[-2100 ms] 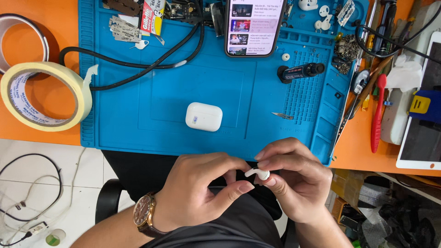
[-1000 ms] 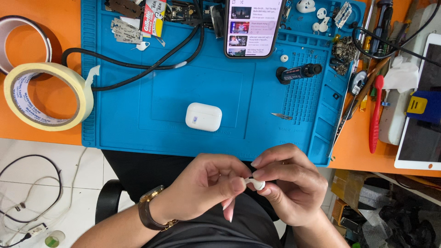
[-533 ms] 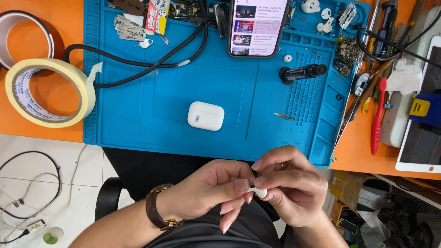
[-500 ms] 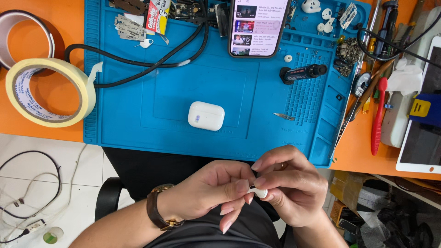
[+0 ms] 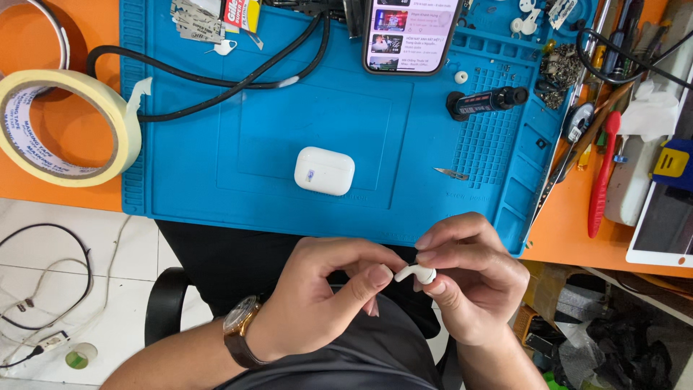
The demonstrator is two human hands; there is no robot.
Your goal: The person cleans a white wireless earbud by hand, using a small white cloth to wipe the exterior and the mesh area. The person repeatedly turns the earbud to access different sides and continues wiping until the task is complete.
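Both hands meet over my lap, below the front edge of the blue work mat [image 5: 216, 180]. My right hand [image 5: 473, 282] pinches a small white earbud [image 5: 417, 274] between thumb and fingers. My left hand [image 5: 328, 292], with a brown-strapped watch on its wrist, has its thumb and forefinger on the earbud's stem. A shut white earbud case [image 5: 324, 171] lies on the mat's middle, apart from both hands.
A phone [image 5: 408, 32] with a lit screen lies at the mat's top, black cable [image 5: 231, 79] to its left. A masking tape roll [image 5: 65, 130] sits on the orange table. A black screwdriver handle [image 5: 485, 102], a small blade [image 5: 451, 173], a red tool [image 5: 600, 173] and a tablet [image 5: 668, 217] lie right.
The hands have stayed together on the earbud, drifting slightly down and right. The left thumb has shifted along the earbud's stem. The case has not moved.
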